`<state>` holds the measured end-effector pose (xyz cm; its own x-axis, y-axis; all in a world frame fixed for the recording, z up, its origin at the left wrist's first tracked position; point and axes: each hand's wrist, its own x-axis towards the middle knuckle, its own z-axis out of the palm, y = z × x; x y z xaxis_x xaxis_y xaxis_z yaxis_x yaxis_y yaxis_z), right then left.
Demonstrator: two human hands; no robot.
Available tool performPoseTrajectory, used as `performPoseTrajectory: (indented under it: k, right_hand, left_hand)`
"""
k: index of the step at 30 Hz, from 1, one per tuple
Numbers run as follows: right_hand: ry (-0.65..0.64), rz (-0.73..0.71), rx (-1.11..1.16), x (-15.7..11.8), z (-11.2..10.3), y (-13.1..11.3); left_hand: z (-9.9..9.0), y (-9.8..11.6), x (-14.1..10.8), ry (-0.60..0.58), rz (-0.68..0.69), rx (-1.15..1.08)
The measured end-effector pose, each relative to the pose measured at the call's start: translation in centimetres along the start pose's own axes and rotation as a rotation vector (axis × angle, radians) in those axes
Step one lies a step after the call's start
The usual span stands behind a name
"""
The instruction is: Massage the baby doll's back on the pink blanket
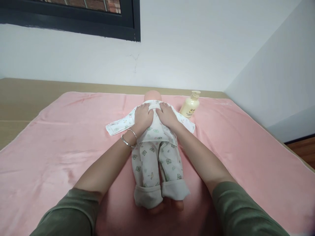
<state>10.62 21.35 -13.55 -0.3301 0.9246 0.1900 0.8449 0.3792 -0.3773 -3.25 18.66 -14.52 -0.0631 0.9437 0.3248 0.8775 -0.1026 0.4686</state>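
A baby doll (pixel 153 95) lies stretched out on a pink sheet, its head toward the wall and its bare feet toward me. It wears a white printed top (pixel 157 131) and matching trousers (pixel 150 164) with turned-up cuffs. My left hand (pixel 143 115) lies flat on the left side of the doll's upper body, fingers extended. On the right side, my right hand (pixel 166 114) rests the same way, its thumb close to the left one. The doll's sleeves spread out to both sides, and its arms are hidden. A silver bangle (pixel 129 138) circles my left wrist.
A pale yellow pump bottle (pixel 190 105) stands beside the doll's right-hand sleeve. The pink sheet (pixel 61 150) covers most of the wooden surface (pixel 29 95). A white wall (pixel 187 49) rises behind, with a dark window frame (pixel 73 24) at upper left.
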Motion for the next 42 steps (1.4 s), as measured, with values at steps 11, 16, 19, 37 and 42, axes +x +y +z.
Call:
performPoseTrajectory:
  k: [11, 16, 19, 37, 42]
  right_hand:
    - [0.017, -0.079, -0.024, 0.6, 0.2, 1.3]
    - [-0.007, -0.079, -0.060, 0.5, -0.4, 1.2]
    - [-0.009, -0.011, -0.138, -0.8, -0.6, -0.6]
    - [-0.026, 0.013, -0.002, 0.2, -0.9, 1.0]
    - [-0.061, 0.031, -0.153, -2.2, -0.6, -2.4]
  left_hand:
    - [0.2, 0.1, -0.3, 0.011, -0.010, 0.031]
    - [-0.3, 0.5, -0.3, 0.002, -0.006, 0.034]
    - [-0.9, 0.1, 0.0, -0.028, -0.020, -0.048]
    - [-2.6, 2.9, -1.7, -0.165, -0.011, 0.164]
    - [-2.4, 1.3, -0.3, -0.163, -0.050, 0.093]
